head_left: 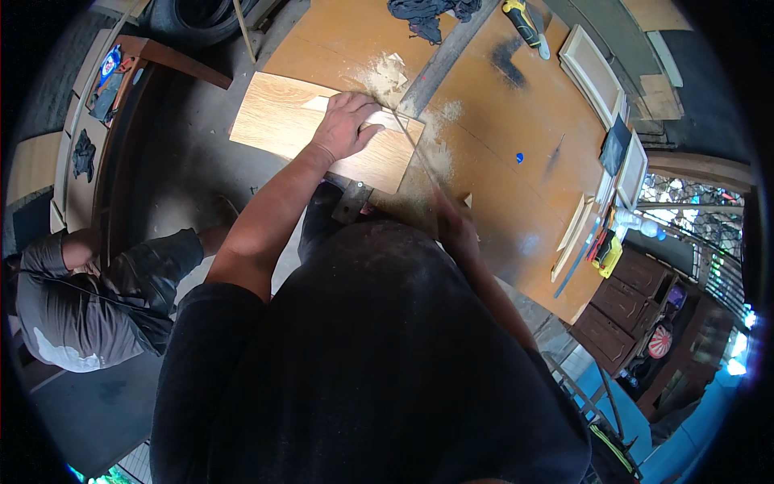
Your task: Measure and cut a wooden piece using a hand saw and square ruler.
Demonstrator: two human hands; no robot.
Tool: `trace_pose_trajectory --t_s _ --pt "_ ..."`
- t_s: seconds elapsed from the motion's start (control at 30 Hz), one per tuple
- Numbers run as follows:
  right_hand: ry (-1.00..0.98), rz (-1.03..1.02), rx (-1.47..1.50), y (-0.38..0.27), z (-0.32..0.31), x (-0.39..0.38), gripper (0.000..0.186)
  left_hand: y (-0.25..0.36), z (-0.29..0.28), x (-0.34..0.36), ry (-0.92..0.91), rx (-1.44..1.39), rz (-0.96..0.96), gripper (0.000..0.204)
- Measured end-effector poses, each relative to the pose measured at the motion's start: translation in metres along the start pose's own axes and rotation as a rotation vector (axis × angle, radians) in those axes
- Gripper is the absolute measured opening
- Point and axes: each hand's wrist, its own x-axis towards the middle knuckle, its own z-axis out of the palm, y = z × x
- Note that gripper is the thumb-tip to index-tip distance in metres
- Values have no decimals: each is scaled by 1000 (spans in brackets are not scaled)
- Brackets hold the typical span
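My left hand (348, 125) presses down with bent fingers on a pale wooden strip (315, 103), which lies on a wood-grain board (274, 113). Part of the strip is hidden beneath the palm. To the right, my right hand (458, 230) is closed around the handle end of a saw (423, 157), its thin blade seen almost edge-on. The blade runs up and left to the strip's right end, by the board's right side. The saw's handle is mostly covered by my fingers. Sawdust (385, 77) lies heaped just past the board.
The brown worktable (500, 194) carries a grey bar (451, 56), a dark cloth (427, 16), a yellow-and-black tool (524, 24) and a small blue cap (519, 158). Pale frames (592, 77) stand along its right side. Another person (89, 298) sits at left.
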Motion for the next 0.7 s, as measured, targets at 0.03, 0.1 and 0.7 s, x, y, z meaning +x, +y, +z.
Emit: trace_pose_trajectory --t_s 0.03,0.1,0.7 --pt "12 5 50 -3 -10 -19 42 0 0 1 -4 -4 6 37" --pt "28 17 106 -7 -13 -27 42 -2 1 -1 -17 -9 16 37" --pt "-91 198 189 -9 -29 -42 41 19 13 3 -32 -37 83 37"
